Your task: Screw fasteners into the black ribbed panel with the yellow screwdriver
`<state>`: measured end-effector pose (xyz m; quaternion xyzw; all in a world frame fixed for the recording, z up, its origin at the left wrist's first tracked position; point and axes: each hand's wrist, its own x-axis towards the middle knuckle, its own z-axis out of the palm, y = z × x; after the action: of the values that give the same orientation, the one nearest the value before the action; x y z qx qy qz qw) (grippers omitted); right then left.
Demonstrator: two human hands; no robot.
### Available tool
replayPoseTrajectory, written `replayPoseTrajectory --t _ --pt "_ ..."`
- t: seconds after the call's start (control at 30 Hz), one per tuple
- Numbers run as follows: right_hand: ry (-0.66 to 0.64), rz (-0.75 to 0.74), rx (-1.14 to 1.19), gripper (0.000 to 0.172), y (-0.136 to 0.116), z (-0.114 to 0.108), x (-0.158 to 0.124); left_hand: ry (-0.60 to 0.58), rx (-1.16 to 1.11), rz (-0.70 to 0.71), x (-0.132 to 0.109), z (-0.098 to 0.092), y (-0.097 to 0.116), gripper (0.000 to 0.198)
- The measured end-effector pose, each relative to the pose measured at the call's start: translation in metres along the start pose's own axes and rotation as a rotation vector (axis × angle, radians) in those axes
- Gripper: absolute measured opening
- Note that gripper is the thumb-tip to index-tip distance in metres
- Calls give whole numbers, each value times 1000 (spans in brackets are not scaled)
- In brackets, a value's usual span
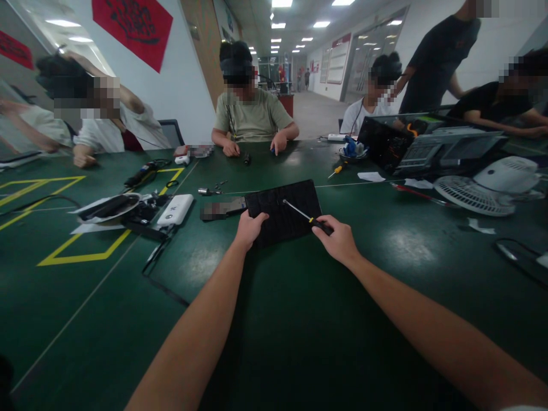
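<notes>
Black rectangular panel [280, 226] (matte) sits behind a slender metal-shafted screwdriver [310, 220].

White fan [483, 185], red wall poster [139, 31]

Black-handled, silver-shafted screwdriver [311, 220] aslant over a flat, black, rectangular pouch [278, 224]

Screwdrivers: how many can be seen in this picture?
2: the black-handled screwdriver in the right hand, the yellow-handled screwdriver on the table, farther away. More may be hidden.
</notes>
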<state>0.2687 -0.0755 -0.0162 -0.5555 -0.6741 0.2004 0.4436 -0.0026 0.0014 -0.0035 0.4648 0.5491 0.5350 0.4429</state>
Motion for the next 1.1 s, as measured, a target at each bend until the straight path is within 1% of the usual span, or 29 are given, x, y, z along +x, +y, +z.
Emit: replayPoseTrajectory --t 0.17,0.37,0.6,0.93,1.1 --pt "6 -23 -18 24 -1 0 0 22 18 4 -1 1 1 30" --pt "-31 -22 -18 25 -3 0 0 17 13 -14 -1 1 2 30" --pt "24 -26 22 26 -3 0 0 18 -1 -13 1 1 -1 33" --pt "23 -30 8 26 2 1 1 3 -3 -6 -1 1 2 31" --pt "22 -21 -2 24 3 2 3 22 4 -7 -1 1 1 33"
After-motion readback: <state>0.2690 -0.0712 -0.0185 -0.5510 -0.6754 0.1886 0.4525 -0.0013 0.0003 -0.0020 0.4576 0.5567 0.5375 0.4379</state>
